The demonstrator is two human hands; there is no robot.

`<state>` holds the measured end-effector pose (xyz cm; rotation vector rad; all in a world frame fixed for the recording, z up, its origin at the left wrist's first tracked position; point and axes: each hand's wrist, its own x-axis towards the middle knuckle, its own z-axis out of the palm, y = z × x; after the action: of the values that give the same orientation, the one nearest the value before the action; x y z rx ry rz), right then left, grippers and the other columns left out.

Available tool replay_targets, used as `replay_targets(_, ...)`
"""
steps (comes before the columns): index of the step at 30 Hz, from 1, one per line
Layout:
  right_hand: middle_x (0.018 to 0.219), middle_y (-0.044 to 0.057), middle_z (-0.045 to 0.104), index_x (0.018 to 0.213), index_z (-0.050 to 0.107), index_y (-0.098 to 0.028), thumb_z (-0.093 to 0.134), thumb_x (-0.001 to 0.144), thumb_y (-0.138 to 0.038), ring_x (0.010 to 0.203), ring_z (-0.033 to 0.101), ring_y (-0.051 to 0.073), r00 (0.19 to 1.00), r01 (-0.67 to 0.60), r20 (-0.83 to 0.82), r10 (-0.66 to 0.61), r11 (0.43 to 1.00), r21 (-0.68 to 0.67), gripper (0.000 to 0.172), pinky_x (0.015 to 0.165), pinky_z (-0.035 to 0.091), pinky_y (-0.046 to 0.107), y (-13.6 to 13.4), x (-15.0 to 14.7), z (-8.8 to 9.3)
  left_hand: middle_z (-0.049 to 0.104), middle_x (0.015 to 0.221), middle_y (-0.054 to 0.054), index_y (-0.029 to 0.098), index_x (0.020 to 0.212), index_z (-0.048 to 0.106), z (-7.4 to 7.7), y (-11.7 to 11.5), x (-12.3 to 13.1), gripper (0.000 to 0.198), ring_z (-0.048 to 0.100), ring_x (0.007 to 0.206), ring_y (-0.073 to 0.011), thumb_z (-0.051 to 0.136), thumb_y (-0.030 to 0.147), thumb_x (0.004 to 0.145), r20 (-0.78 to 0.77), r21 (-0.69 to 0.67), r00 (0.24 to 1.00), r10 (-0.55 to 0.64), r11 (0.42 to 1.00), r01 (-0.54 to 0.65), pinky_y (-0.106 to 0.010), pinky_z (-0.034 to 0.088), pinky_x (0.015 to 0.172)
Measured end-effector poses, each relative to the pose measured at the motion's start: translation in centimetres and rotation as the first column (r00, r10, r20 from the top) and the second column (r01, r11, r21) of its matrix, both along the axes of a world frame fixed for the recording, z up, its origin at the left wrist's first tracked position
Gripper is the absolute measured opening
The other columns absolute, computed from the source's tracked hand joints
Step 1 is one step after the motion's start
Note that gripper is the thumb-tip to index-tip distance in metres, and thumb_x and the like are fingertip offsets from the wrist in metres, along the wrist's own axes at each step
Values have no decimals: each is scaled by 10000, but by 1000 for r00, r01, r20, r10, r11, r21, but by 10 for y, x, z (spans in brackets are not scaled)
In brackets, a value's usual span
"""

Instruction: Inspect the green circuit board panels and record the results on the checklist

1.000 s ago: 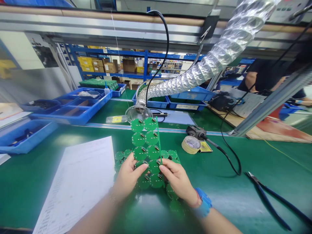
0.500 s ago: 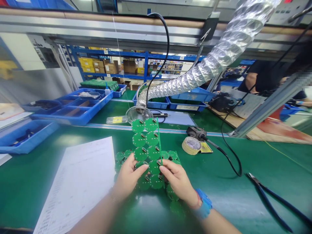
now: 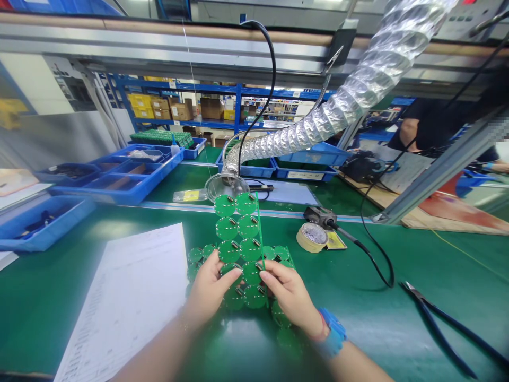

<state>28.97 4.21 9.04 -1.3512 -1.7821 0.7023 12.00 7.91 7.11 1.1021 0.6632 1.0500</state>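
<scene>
A green panel of round circuit boards [image 3: 238, 228] stands tilted up over the green bench mat, two columns of discs with small parts on them. My left hand [image 3: 209, 292] pinches its lower left side with thumb and fingers closed on it. My right hand [image 3: 292, 300], with a blue wrist strap, grips its lower right side. Under the panel more green round boards [image 3: 280, 253] lie flat on the mat, partly hidden by both hands.
A white paper sheet [image 3: 127, 297] lies at the left. A tape roll [image 3: 312, 236] and a soldering iron cable [image 3: 369, 254] sit right of the panel, pliers [image 3: 437, 323] at far right. Blue bins [image 3: 115, 175] line the back left; a silver fume hose [image 3: 338, 106] hangs overhead. Another person [image 3: 433, 127] sits at back right.
</scene>
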Motion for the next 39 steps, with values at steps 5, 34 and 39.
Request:
replay_targets(5, 615, -19, 484, 810, 586, -183, 417, 861, -303, 555, 409, 109, 1000, 3, 2, -3, 1000, 13, 213, 522, 346, 226, -1, 0, 0, 618, 1043, -77, 199, 1097, 444, 0, 0, 0, 360, 607, 894, -217, 570, 274, 769, -1, -5, 1000, -1, 1000, 1, -335, 526, 714)
replay_targets(34, 595, -46, 359, 681, 436, -175, 434, 852, -359, 532, 378, 79, 979, 34, -199, -55, 994, -107, 251, 499, 332, 207, 2, 4, -3, 624, 1044, -67, 200, 1107, 446, -3, -2, 1, 350, 609, 885, -213, 558, 260, 780, -64, 33, 993, -98, 994, 101, -362, 521, 745)
replay_targets(39, 594, -46, 360, 684, 439, -176, 430, 855, -361, 528, 379, 79, 981, 41, -183, -59, 994, -103, 251, 497, 331, 207, 2, 4, -4, 631, 1032, -66, 202, 1098, 456, -3, -1, 1, 343, 609, 893, -221, 562, 258, 776, -62, 31, 992, -106, 994, 108, -363, 522, 741)
